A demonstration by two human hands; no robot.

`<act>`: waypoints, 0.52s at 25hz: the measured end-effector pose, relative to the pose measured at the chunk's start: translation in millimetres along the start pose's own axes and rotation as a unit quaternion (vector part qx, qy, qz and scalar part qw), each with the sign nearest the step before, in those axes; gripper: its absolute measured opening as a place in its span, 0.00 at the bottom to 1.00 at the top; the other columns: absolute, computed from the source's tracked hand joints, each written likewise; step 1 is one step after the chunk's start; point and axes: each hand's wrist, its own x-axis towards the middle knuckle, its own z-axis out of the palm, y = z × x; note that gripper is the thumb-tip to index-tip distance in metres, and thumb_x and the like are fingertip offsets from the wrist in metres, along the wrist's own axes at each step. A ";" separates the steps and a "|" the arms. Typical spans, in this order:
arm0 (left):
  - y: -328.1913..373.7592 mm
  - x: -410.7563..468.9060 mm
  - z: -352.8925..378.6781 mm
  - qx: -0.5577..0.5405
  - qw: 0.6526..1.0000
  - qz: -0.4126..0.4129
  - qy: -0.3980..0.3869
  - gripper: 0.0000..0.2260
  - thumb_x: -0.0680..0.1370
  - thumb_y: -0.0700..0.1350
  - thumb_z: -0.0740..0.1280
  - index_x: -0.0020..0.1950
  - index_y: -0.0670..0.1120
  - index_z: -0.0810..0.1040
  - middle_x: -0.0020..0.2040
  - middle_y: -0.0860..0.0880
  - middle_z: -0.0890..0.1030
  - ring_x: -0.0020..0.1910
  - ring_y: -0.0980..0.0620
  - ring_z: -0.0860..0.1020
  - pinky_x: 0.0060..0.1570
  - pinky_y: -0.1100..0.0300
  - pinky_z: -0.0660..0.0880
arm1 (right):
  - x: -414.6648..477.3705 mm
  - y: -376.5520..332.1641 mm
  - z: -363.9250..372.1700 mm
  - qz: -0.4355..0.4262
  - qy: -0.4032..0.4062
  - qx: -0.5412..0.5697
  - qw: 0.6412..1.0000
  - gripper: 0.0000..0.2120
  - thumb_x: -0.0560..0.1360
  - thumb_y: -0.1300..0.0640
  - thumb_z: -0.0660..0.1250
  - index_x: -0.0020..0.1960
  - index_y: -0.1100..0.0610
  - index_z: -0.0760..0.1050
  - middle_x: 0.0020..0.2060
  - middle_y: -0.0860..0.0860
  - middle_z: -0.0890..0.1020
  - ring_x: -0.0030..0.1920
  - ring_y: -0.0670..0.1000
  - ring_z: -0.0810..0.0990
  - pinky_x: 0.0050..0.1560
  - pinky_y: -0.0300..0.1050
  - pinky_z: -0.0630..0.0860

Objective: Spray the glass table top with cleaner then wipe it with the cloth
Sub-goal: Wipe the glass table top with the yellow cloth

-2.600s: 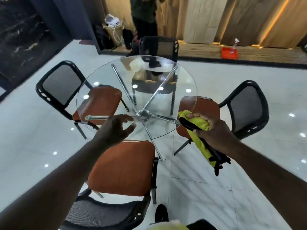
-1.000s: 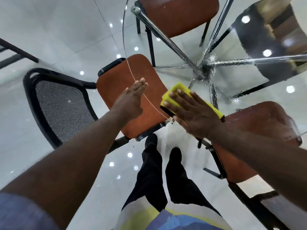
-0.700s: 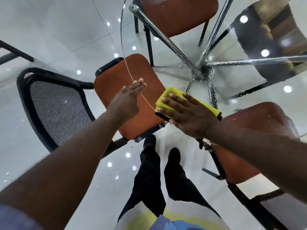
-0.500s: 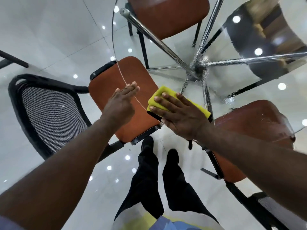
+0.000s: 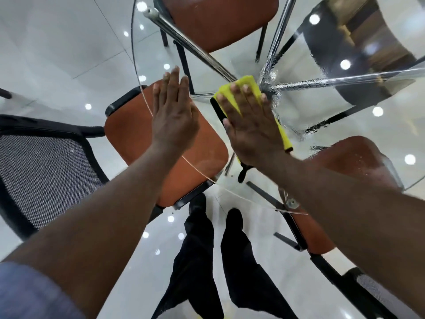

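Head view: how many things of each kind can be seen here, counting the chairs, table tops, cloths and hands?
Chairs with orange seats: 3
Round glass table top: 1
Yellow cloth: 1
Hands, left hand and right hand: 2
Total: 7

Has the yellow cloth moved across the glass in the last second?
Yes. The cloth, under the right hand, slid forward, closer to the chrome hub.
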 end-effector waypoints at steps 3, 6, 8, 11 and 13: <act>6.7 4.5 -22.6 0.010 0.998 -0.010 0.054 0.27 0.86 0.43 0.54 0.85 0.44 0.52 0.86 0.45 0.48 0.85 0.46 0.45 0.83 0.46 0.44 | -66.9 -4.3 -6.5 -0.005 -0.011 -0.014 1.000 0.28 0.89 0.46 0.54 0.88 0.46 0.53 0.87 0.52 0.55 0.87 0.57 0.52 0.85 0.62 0.54; -51.5 28.4 95.0 -0.039 0.998 0.024 -0.034 0.28 0.88 0.53 0.49 0.85 0.47 0.45 0.83 0.51 0.38 0.84 0.47 0.38 0.82 0.40 0.43 | -89.9 -3.5 -22.2 -0.031 -0.051 0.007 0.998 0.29 0.88 0.46 0.57 0.88 0.45 0.54 0.87 0.52 0.54 0.87 0.56 0.52 0.85 0.62 0.55; -130.2 50.7 224.7 -0.078 0.990 0.053 -0.109 0.39 0.81 0.71 0.50 0.85 0.54 0.44 0.83 0.52 0.35 0.82 0.48 0.31 0.76 0.25 0.44 | -52.0 3.4 -20.4 -0.053 -0.026 0.006 0.998 0.28 0.89 0.45 0.55 0.87 0.46 0.56 0.87 0.52 0.56 0.87 0.57 0.53 0.85 0.62 0.55; -101.9 31.0 171.0 -0.044 0.991 0.056 -0.117 0.36 0.84 0.60 0.58 0.85 0.52 0.42 0.82 0.53 0.37 0.82 0.46 0.33 0.80 0.33 0.45 | 32.8 15.2 -2.1 -0.048 0.011 -0.011 0.999 0.27 0.89 0.45 0.52 0.87 0.46 0.56 0.87 0.53 0.57 0.87 0.57 0.54 0.84 0.63 0.54; -5.8 16.0 21.6 -0.059 0.998 0.015 -0.015 0.26 0.88 0.50 0.50 0.85 0.47 0.49 0.84 0.51 0.43 0.84 0.49 0.42 0.83 0.45 0.44 | 60.0 23.7 3.3 -0.005 0.016 -0.003 1.000 0.27 0.89 0.44 0.52 0.87 0.45 0.57 0.87 0.52 0.58 0.87 0.56 0.55 0.84 0.63 0.55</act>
